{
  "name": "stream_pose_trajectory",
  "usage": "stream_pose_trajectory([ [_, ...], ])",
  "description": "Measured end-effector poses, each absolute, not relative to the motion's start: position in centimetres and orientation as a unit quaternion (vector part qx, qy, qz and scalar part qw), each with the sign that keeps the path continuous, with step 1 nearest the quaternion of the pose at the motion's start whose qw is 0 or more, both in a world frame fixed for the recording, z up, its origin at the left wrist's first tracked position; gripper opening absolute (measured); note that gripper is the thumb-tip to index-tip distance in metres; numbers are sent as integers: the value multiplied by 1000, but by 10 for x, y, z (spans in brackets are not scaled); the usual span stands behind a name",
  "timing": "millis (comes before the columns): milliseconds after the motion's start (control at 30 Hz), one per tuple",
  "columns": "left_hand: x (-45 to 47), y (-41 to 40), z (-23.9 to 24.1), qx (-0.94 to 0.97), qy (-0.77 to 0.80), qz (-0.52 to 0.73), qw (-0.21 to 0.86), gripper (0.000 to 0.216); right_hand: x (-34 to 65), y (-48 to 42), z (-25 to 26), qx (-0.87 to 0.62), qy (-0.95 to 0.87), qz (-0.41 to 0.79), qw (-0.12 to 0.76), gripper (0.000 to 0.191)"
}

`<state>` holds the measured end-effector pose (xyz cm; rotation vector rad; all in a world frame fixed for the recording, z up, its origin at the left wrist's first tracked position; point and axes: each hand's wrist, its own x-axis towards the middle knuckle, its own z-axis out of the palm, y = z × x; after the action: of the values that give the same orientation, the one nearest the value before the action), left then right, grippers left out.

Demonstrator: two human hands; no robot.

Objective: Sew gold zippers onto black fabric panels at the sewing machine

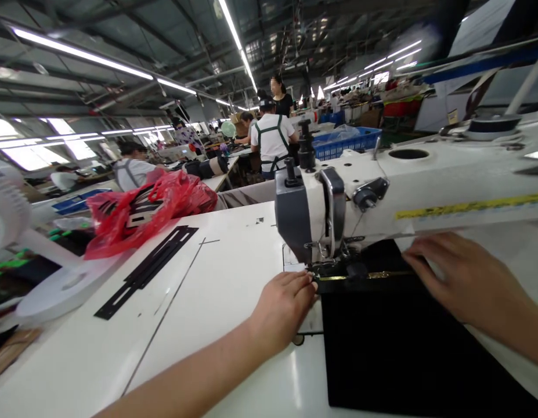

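Observation:
A white sewing machine (408, 191) stands on a white work table (216, 290). A black fabric piece (399, 348) with a gold zipper (364, 276) along its far edge lies under the needle head (329, 255). My left hand (286, 307) rests at the fabric's left corner, fingers curled and pinching the zipper end by the presser foot. On the right, my right hand (464, 278) lies on the fabric beneath the machine arm, its fingers pressed flat on the far edge.
A red plastic bag (147, 212) with dark parts lies at the table's far left, next to black strips (147, 270). A white fan (16, 232) stands at the left edge. Other people work at tables behind, near a blue crate (347, 145).

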<state>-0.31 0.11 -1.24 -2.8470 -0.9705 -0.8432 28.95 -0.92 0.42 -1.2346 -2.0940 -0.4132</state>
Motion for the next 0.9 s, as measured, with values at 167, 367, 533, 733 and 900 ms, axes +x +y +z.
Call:
stream_pose_trajectory([
  [167, 3, 9, -2, -868, -424, -255, -46, 16, 221, -42, -4, -337, -892, -126, 273, 25],
  [367, 4, 10, 5, -845, -466, -250, -77, 15, 189, -23, -14, -459, -855, -54, 234, 26],
  [533, 3, 8, -5, -854, -428, -284, -82, 13, 193, -16, -15, -421, -881, -15, 217, 26],
  [733, 2, 8, -8, -854, -416, -302, -84, 12, 197, -19, -15, -405, -888, 1, 219, 23],
  [900, 5, 3, -9, -899, -366, -241, 6, 14, 197, -22, -12, -383, -898, -28, 212, 19],
])
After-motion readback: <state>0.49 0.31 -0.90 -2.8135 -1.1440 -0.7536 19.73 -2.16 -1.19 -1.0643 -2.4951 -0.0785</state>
